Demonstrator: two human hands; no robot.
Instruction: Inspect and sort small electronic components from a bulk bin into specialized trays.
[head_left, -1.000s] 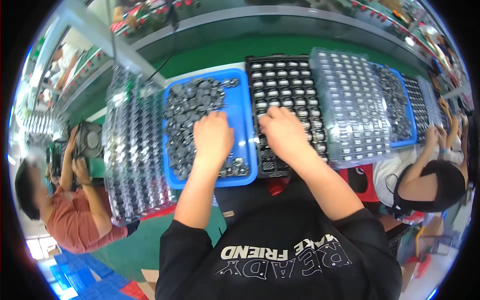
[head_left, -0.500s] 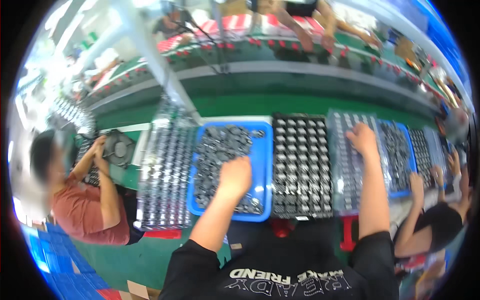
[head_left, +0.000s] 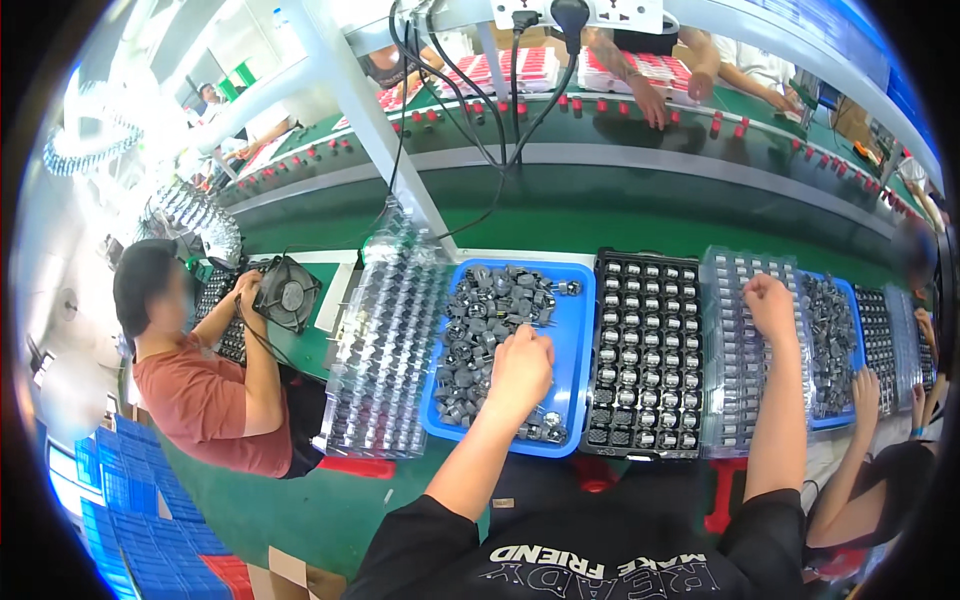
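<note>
My left hand (head_left: 522,368) hovers over or rests on the pile of small dark grey parts (head_left: 468,345), some with thin metal pins, in a blue tray (head_left: 571,350). Its fingers are curled together; whatever they hold is hidden. My right hand (head_left: 770,305) is above a clear plastic tray (head_left: 735,400) filled with rows of small silver parts. Its thumb and fingers are pinched, and I cannot make out anything between them. Between the two stands a black tray (head_left: 646,450) with rows of silver cylinders, some pockets near its front left looking dark.
Left of the blue tray is a tilted stack of clear trays (head_left: 375,370). Beyond it a co-worker (head_left: 215,400) sits by a black fan (head_left: 288,292). At right are another blue tray (head_left: 855,330) and another person's arm (head_left: 850,430). A metal post (head_left: 385,140) and hanging cables (head_left: 505,130) stand ahead.
The whole view has shifted, so the trays sit farther right and lower, and the picture is sharper. Both hands stay over the same trays; the right fingers now look more closely pinched.
</note>
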